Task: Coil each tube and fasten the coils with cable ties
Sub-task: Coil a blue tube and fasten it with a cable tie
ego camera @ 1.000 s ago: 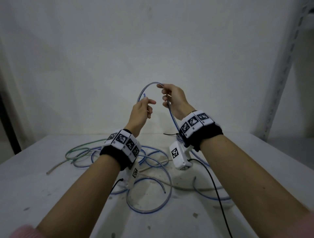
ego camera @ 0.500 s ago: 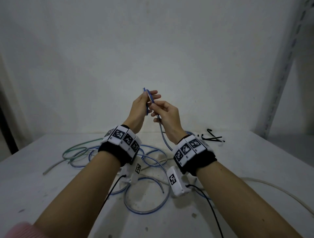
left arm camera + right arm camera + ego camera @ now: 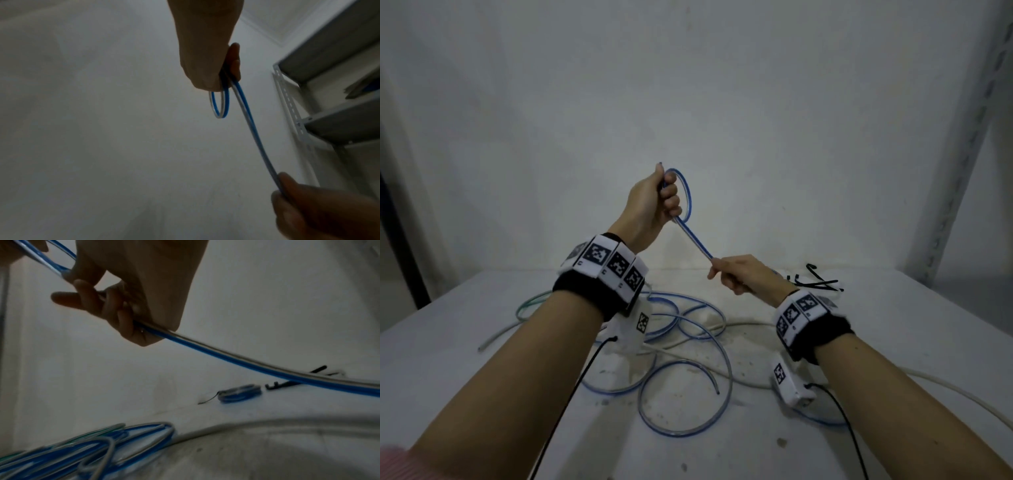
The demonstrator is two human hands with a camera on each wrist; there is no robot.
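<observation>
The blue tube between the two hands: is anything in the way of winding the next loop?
Nothing visible. The blue tube runs free in the air from the left hand, which holds one small loop, to the right hand. The other tubes lie on the table below.

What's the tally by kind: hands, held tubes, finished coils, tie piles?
Hands: 2, left hand and right hand
Held blue tube: 1
Tied blue coil: 1
Pile of black cable ties: 1
Total: 5
The loose tubes on the table are too tangled to count.
</observation>
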